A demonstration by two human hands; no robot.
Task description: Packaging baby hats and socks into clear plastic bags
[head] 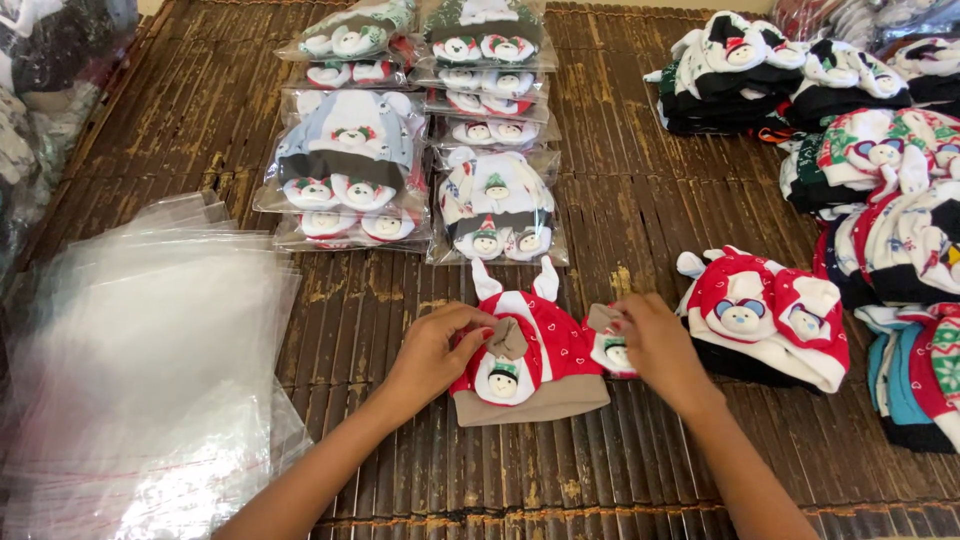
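While both hands work low in the middle of the frame, a red hat (530, 350) with a tan cuff and two white ears lies flat on the dark slatted mat (640, 220). Over its left side the left hand (435, 350) has its fingers curled, pinching a small mitten (505, 365) with a tan flap and a white bear face, which rests on the hat's front. Just beside the hat's right edge the right hand (655, 345) pinches a second mitten (612, 345) of the same kind, its fingers closed on the tan top.

Above the hat, in the upper middle of the frame, two rows of bagged sets (420, 130) lie overlapped, each clear bag showing a hat and a pair of bear-faced mittens. At the left of the frame a loose pile of empty clear bags (140, 370) spreads over the mat. Right of the right hand sits a short stack of red and white hats (765, 315), near but not touching it. Further right and up to the top right corner, more stacks (880, 150) stand in white, black, green and red, some cut off by the frame's edge.
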